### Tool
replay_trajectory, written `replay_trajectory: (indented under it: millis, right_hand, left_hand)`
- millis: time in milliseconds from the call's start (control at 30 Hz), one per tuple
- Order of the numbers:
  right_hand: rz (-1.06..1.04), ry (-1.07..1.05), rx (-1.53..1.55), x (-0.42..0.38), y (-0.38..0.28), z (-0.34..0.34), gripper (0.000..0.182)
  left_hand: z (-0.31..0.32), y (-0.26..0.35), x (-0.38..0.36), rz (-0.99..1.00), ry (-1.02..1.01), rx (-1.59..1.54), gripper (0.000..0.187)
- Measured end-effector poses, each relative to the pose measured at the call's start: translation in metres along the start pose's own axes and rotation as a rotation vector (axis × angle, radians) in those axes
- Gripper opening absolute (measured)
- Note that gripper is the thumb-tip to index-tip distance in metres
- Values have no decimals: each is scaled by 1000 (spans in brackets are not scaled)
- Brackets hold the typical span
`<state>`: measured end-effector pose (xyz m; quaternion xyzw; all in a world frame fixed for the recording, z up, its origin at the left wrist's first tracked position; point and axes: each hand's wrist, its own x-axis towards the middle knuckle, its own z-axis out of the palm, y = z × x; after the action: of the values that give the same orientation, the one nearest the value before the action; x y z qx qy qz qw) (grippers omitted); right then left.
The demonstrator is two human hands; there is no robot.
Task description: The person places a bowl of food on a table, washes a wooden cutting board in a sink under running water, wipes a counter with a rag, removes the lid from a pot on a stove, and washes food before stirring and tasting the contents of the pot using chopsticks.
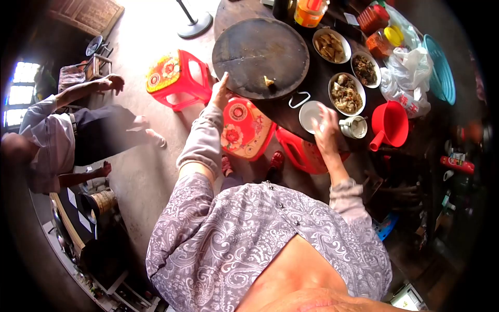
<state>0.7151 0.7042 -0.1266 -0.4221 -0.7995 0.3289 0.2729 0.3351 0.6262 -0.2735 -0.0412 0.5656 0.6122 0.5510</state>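
Note:
A large round dark board (260, 57) lies on the table, with a small yellowish scrap (268, 81) near its front edge. My left hand (220, 92) is at the board's left rim, its thumb up along the edge and the other fingers mostly hidden. My right hand (325, 130) is over the table's front edge with its fingers apart and slightly blurred. Its fingertips overlap a round white dish or lid (309, 115) in this view. Close on its right stands a small metal mug (354, 127). A bent white strip (299, 99) lies beside the white round piece.
Bowls of food (346, 94), a red dipper (390, 126), plastic bags (408, 78), jars (382, 42) and a teal basket (441, 70) crowd the table's right. Red stools (247, 130) stand below its edge. Another person (78, 130) is at the left.

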Motion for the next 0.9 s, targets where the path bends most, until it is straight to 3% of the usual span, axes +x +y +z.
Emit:
replay_trajectory:
  millis: [67,133,233,267,333,400,433,500,533,600,667,733,800,867,900]
  right_hand:
    - [76,-176,103,39,0,41,48]
    - [-122,-122,-39,69,10,73,52]
    - [-104,-213,-355,92,-1,126,55]
    - [-133,-222,-385,95,-17,140,44]
    - [-196,-263,-447,94,0,168,28]
    - [-229,-285,-314,75,6,158,19]
    - [-251,-283,-292,64,7,153,20]
    - [-322,-259,-189,56,10,152,21]
    - [-313,-189,-111,57,8,152,20]
    - [-227,-29,24,39,3,136,17]
    - [-165,176,77,8,5,105,10]
    - [320,365,251,-69,-10,96,9]
    - [631,484,718,-101,46,99,12]
    - [882,671,794,-85,92,90,18]
    - [864,708,867,-74,101,84,20]
  left_hand:
    - [23,1,2,81,153,94,60]
    - [30,-18,17,62,144,150,59]
    - [16,-27,-5,169,-8,217,54]
    - [16,-18,-23,35,18,-32,57]
    - [-48,-63,7,583,-222,720,77]
    - [-72,-89,32,426,-235,444,89]
    - [-74,-97,24,397,-228,396,83]
    - [-58,-71,0,-164,-32,-106,55]
    - [-60,-67,10,-122,7,-4,40]
    - [-40,-47,-2,-67,-104,-181,32]
    - [-25,-21,-13,0,-78,-79,27]
    - [-36,7,-45,-65,-124,-8,30]
    - [-40,22,-55,-41,-186,-230,27]
    - [-33,27,-60,-4,-245,-335,29]
    - [-39,22,-59,-15,-279,-382,28]
